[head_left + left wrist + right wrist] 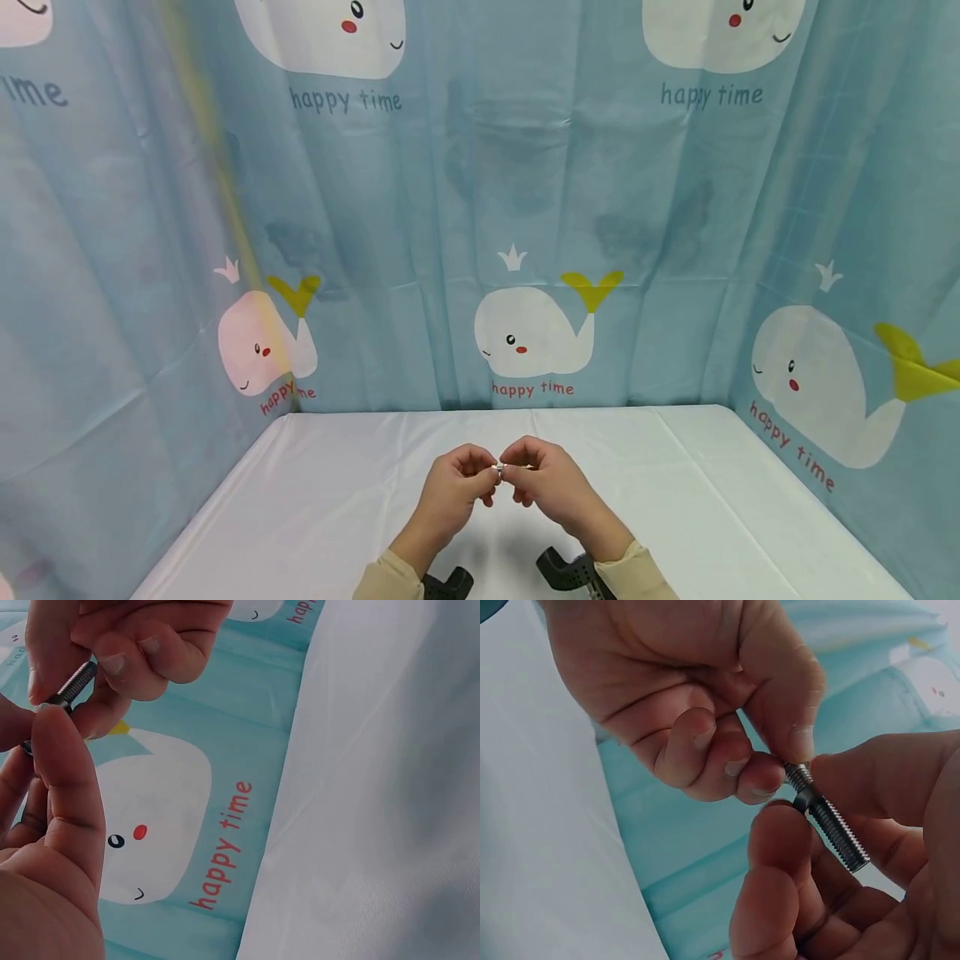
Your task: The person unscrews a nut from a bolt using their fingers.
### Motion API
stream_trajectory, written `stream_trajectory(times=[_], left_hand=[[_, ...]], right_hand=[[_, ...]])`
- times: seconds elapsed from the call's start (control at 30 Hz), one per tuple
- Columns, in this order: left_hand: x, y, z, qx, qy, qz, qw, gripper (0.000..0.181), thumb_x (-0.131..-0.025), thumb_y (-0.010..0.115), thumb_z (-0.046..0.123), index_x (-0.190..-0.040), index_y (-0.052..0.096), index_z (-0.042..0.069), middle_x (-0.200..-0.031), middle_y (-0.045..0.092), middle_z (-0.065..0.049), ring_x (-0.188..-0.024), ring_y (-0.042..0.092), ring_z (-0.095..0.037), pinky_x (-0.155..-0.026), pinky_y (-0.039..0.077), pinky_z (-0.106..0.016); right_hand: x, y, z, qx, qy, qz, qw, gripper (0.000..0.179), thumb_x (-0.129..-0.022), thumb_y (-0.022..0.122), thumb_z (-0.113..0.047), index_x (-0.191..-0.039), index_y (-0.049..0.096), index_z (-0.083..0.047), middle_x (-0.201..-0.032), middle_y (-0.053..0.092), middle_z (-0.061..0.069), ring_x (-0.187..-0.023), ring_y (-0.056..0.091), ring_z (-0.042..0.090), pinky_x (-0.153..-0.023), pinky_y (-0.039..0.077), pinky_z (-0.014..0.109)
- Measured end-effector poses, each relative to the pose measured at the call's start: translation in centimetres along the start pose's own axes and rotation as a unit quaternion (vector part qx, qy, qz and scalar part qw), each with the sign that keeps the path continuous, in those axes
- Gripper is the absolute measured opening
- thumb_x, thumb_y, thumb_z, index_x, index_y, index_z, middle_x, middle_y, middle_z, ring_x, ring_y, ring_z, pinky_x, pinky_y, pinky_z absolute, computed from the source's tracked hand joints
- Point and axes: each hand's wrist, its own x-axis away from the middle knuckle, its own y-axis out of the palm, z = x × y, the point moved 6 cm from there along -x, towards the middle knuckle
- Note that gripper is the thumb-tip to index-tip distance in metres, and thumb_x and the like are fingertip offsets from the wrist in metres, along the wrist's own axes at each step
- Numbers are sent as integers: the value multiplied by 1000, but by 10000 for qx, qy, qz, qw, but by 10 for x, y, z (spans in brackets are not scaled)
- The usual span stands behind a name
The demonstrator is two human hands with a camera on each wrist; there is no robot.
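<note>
In the head view both hands meet over the middle of the table. My left hand pinches one end of a small silver threaded bolt between thumb and fingertips, which hide that end. From the other side my right hand has thumb and index finger at a narrow collar on the bolt that looks like a nut. Past this collar, bare thread runs out toward the right palm, as the right wrist view shows. The bolt lies slanted in the left wrist view, the left thumb and finger partly covering it.
A white cloth covers the table. Blue curtains printed with whales stand behind it and along both sides. Black wrist mounts sit near the beige sleeves at the front.
</note>
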Motion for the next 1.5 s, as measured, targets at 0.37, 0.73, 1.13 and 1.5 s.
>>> stream_trajectory(times=[0.37,0.73,1.13,1.5], left_hand=[[0,0,0,-21,2,-9,10000,8,-89,68,7,-94,66,2,-80,67,-12,-64,62,-24,-61,58,-35],[0,1,2,-97,11,-44,9999,6,-88,67,5,-94,67,3,-80,67,-11,-63,62,-22,-61,58,-34],[1,0,4,-75,55,-9,10000,9,-88,68,6,-95,66,0,-79,67,-10,-63,62,-21,-61,58,-33],[2,1,4,22,-9,-4,10000,10,-88,68,4,-97,66,0,-80,66,-10,-64,62,-22,-62,57,-33]], right_hand=[[2,0,-4,-151,-101,47,9998,20,-92,67,-10,-109,63,-2,-101,63,13,-65,57,21,-57,50,31],[1,-3,3,-2,103,-27,9999,22,-99,62,-24,-98,67,-3,-81,64,11,-58,53,19,-52,48,29],[2,-2,-4,6,13,-3,10000,16,-93,67,-13,-103,65,-2,-96,63,15,-63,56,21,-55,49,30],[0,-1,5,52,63,-161,9998,18,-99,63,-22,-100,69,-5,-83,67,11,-59,56,20,-52,49,29]])
